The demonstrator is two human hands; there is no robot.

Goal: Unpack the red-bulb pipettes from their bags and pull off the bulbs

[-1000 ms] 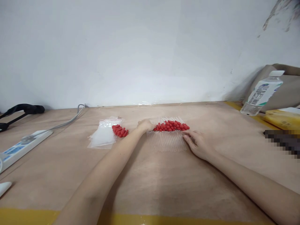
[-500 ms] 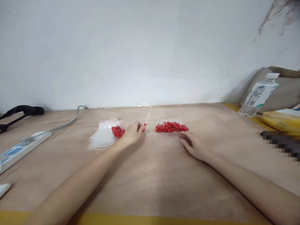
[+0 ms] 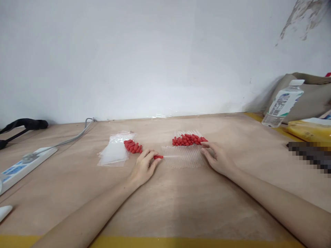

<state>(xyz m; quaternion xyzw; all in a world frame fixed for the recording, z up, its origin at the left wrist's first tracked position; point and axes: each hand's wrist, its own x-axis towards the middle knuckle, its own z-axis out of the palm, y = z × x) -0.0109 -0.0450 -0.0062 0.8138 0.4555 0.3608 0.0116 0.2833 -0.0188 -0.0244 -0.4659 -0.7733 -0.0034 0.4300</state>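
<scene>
My left hand (image 3: 143, 167) pinches the red bulb end of a clear glass dropper (image 3: 165, 157), which lies flat across the near side of a row of clear tubes (image 3: 182, 156). Behind that row sits a pile of red-bulbed droppers (image 3: 188, 139). My right hand (image 3: 217, 158) rests on the right edge of the tube row, fingers lying flat and partly apart, holding nothing. A small heap of loose red bulbs (image 3: 133, 146) lies beside a stack of clear zip bags (image 3: 113, 151), just left of my left hand.
A white power strip (image 3: 24, 162) with a grey cable lies at the left, a black object (image 3: 23, 124) behind it. At the right stand a water bottle (image 3: 281, 103), a brown bag (image 3: 307, 93) and a yellow package (image 3: 310, 130).
My left hand took one dropper from the pile's left end, lifted it, then brought it toward me and laid it across the tube row. My right hand stayed put.
</scene>
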